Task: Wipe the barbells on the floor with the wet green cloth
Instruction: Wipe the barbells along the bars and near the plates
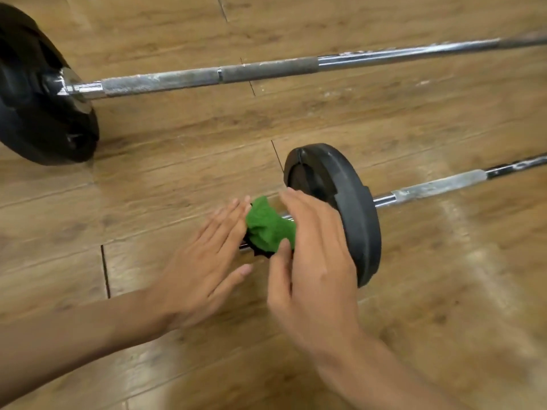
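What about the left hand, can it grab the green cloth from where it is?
Probably yes. The left hand lies open right beside the green cloth, fingertips at its edge, with nothing between them. The right hand grips the cloth's other side, so it would have to let go.

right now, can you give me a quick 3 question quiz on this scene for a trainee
1. True or false: the green cloth is draped over the small black plate.
2. The left hand is: A) flat, fingers straight, fingertips at the cloth; B) gripping the plate; C) out of view.
3. Which hand has its thumb on the cloth?

Key:
1. False. It is bunched on the end of the near barbell, outside the plate.
2. A.
3. The right hand.
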Action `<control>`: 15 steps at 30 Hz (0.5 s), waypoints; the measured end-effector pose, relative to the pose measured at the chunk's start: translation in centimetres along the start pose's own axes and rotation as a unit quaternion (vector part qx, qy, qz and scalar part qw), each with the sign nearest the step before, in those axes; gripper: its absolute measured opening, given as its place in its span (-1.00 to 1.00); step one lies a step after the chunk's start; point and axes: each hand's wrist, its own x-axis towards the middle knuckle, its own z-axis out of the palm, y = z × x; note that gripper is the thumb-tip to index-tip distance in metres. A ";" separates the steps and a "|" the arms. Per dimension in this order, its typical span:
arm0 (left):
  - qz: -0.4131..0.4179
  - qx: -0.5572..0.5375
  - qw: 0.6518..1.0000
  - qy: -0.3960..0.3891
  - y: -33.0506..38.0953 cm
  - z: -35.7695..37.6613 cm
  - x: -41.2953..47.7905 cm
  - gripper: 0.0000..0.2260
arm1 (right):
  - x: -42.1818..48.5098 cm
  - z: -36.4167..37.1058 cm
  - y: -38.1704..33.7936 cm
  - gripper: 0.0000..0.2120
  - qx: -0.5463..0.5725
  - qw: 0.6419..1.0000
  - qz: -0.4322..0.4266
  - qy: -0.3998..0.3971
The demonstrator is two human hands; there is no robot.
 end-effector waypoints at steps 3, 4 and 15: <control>-0.009 0.029 0.999 -0.011 1.4 0.1 0.8 -0.31 | 3.6 -3.9 2.4 -0.53 -0.160 0.977 -0.107 -0.093; -0.014 0.031 0.999 -0.008 1.8 0.0 1.1 -0.30 | 4.7 -5.0 4.0 -0.47 -0.235 0.954 -0.134 -0.133; -0.160 0.058 0.985 0.016 6.5 0.8 6.5 -0.37 | 4.8 -4.8 10.1 -0.26 -0.175 0.959 -0.110 -0.196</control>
